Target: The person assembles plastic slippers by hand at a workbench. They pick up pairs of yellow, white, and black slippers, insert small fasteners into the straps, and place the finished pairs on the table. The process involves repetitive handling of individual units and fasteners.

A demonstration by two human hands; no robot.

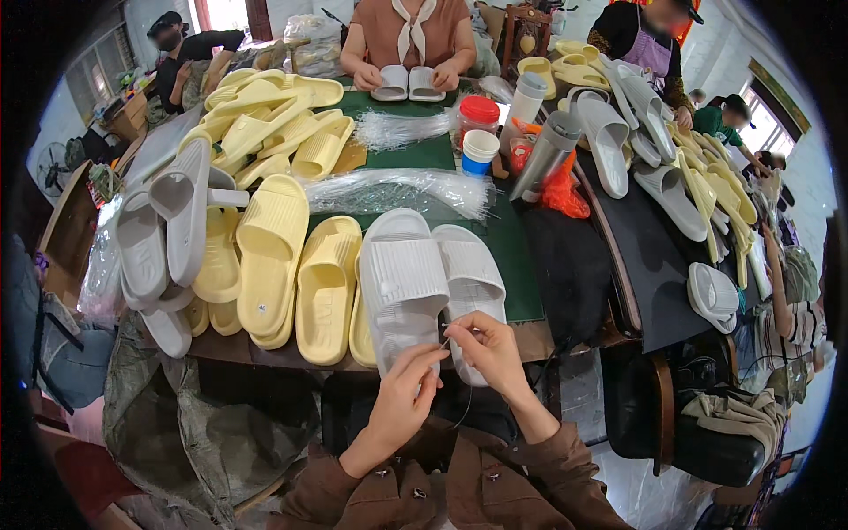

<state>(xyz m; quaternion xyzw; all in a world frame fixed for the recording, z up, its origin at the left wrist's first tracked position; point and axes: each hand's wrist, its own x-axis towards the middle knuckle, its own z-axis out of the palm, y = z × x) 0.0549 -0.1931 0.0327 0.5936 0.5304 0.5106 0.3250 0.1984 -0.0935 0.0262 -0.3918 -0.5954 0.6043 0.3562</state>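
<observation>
Yellow slippers [300, 265] left; red-lidded jar [478, 117], steel flask [545, 155] behind.

At the near edge of the dark green surface [512, 256] lie ribbed white slippers [428, 278] beside pale yellow slippers [300, 265], with light grey slippers [163, 234] toward its left edge. A clear jar [478, 115] near the far edge has a red lid, an orange bag [564, 190] lies beside it, and the person's sleeves [495, 486] are brown.

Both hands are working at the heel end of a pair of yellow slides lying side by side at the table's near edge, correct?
Not quite: the pair of slides under the left hand and right hand is white, not yellow. The yellow slides lie just to their left. The head view shows this; the rest stands.
</observation>
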